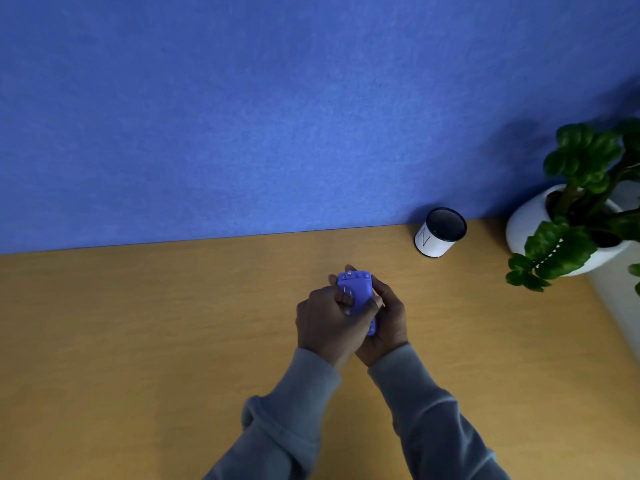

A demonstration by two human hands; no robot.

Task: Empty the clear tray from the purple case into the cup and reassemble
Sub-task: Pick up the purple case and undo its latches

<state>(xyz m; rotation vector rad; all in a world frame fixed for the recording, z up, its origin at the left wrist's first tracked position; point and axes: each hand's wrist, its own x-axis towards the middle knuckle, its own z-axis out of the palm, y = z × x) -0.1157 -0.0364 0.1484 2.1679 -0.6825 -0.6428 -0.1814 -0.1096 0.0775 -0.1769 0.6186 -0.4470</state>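
Note:
Both my hands hold the small purple case [356,289] above the middle of the wooden table. My left hand [325,323] wraps over its front, thumb and fingers pressed on its face. My right hand [388,320] cradles it from behind and below. The clear tray is not visible; I cannot tell whether it sits inside the case. The cup [440,233], white with a black rim and a dark inside, stands at the back right of the table, well apart from my hands.
A potted green plant in a white pot [540,226] stands at the right edge, next to the cup. A blue felt wall [277,116] rises behind the wooden table [138,341]. Grey sleeves cover both forearms.

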